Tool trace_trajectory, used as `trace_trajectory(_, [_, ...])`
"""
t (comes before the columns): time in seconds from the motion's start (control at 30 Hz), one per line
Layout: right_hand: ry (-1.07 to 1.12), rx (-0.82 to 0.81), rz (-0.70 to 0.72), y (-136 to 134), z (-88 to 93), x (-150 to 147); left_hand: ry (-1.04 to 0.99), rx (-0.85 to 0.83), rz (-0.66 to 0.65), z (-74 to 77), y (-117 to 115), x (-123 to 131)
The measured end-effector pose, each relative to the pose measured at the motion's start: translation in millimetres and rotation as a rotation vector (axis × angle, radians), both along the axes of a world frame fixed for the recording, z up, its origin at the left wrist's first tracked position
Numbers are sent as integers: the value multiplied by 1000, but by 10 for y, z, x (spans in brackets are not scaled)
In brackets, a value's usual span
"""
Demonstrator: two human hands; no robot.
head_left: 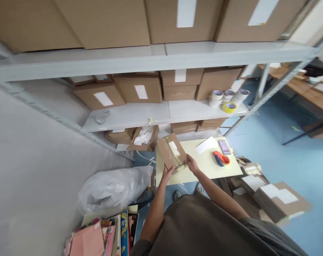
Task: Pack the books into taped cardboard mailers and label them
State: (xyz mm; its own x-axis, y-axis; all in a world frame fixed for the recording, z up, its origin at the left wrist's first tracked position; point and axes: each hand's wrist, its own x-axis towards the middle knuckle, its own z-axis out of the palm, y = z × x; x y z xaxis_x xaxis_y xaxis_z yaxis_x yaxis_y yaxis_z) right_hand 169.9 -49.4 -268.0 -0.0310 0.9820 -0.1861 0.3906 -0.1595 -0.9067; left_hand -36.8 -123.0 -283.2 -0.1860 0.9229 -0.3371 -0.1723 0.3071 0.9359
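over the counter (pixel 201 169), left fingers (pixel 170 170) and right fingers (pixel 189 160) grip a taped box (pixel 167 154), which could slip if either loosens.

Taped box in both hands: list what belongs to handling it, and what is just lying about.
Belongs to the job:
taped box, held by left hand and right hand
pale yellow table beneath it
probably the red-and-blue tape dispenser on the table

Apparently just lying about:
plastic bag, left
books or magazines, lower left
boxes, lower right
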Motion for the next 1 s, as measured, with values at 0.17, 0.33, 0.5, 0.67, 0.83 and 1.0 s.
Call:
trace_trajectory(0.17, [62, -11, -113, -238, 231, 237, 71, 53, -139, 114, 57, 52])
trace_trajectory(0.33, [87, 98, -355, -571, 393, 712, 83, 147, -411, 454, 429, 441])
trace_trajectory(0.5, [101, 226, -603, -919, 520, 1299, 26, 205, -674, 827, 788, 1211])
trace_trajectory(0.67, [161, 314, -814, -1212, 620, 1988, -8, 290, -856, 1015, 949, 2216])
trace_trajectory(0.83, [148, 353, -969, -1597, 700, 2807, 26, 254, -1046, 996, 880, 3286])
trace_trajectory(1.0, [133, 333, -1101, -2016, 664, 3656, -18, 252, -1178, 883, 701, 4374])
